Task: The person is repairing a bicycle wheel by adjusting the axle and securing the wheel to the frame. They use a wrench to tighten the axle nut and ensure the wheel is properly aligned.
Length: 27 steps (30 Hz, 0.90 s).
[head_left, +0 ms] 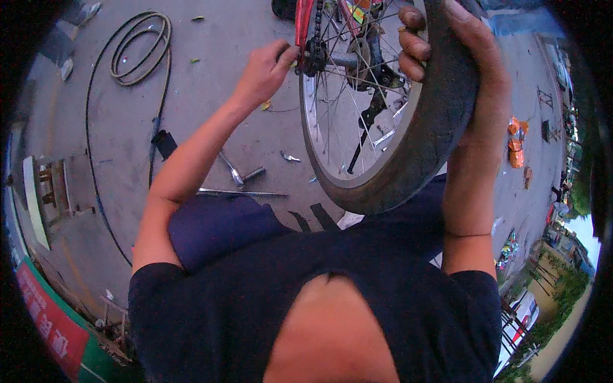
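The bicycle wheel (389, 185) stands in front of me, above my lap, its black tyre (450, 108) curving down close to my legs. My right hand (484, 48) is closed around tyre and rim together at the upper right, fingers bent in on the spoke side and the rest of the hand lying along the outside of the tread. My left hand (265, 73) is at the other side, fingers drawn in and their tips right by the sprocket (314, 56) at the end of the hub (343, 60); whether they grip a small part there I can't tell, as the tips are hidden against it. The chain (317, 24) runs up from the sprocket beside a red frame tube (302, 27).

Through the spokes I see a slim black rod (357, 150) slanting down and a silver wrench (384, 138) on the ground. Left of the wheel, a metal tool with a crosswise handle (237, 179) lies near my left knee, just above a long thin bar (246, 193), with a small silver piece (289, 157) nearby. Farther left, a dark hose (168, 51) lies looped on the pavement (217, 80); well off to the right are some orange things (516, 153).
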Each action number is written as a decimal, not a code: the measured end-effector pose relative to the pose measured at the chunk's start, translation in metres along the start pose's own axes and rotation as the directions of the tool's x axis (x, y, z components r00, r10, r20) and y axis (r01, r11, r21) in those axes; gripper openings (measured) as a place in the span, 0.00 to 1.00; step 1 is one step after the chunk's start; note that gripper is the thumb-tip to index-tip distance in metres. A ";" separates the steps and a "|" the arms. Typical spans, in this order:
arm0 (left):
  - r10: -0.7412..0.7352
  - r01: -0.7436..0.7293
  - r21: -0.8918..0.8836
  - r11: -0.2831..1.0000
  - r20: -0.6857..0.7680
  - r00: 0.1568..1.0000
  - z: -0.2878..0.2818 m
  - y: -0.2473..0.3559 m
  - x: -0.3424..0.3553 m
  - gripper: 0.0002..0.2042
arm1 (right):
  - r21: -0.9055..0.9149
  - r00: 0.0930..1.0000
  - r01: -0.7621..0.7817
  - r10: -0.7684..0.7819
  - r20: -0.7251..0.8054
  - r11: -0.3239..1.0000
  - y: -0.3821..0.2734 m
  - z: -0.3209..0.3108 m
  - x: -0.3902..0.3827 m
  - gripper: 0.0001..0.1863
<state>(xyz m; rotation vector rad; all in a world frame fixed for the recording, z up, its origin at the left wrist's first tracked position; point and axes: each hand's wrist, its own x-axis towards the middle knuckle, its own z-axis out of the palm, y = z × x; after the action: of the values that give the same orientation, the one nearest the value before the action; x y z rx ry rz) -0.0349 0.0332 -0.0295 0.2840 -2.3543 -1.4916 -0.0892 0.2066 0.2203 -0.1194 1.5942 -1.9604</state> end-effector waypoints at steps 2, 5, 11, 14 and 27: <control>0.240 -0.242 0.110 0.964 0.026 0.970 0.007 -0.015 0.006 0.11 | -0.028 0.995 0.006 -0.009 -0.100 1.000 -0.007 0.010 0.000 0.19; 0.447 -0.448 0.242 0.860 0.063 0.892 -0.002 -0.014 0.011 0.13 | -0.144 0.984 0.103 -0.081 0.156 0.984 0.008 -0.025 0.010 0.22; 0.000 0.003 -0.029 1.000 0.128 0.992 0.009 0.011 0.006 0.15 | -0.076 0.929 0.215 -0.180 0.324 0.974 0.011 -0.031 0.011 0.26; 0.013 -0.018 0.050 0.999 0.086 0.996 0.001 0.011 0.001 0.10 | -0.036 0.923 0.157 -0.134 0.360 0.987 0.017 -0.031 0.018 0.26; -0.061 0.052 0.039 0.998 0.294 0.954 -0.011 -0.003 0.017 0.09 | -0.207 0.872 0.361 -0.408 -0.271 0.909 0.028 0.042 -0.009 0.22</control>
<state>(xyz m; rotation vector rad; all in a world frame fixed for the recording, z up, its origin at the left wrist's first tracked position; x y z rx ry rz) -0.0460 0.0166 -0.0251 0.1444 -2.6214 -1.6234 -0.0524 0.1721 0.2086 -0.2151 2.0542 -2.2429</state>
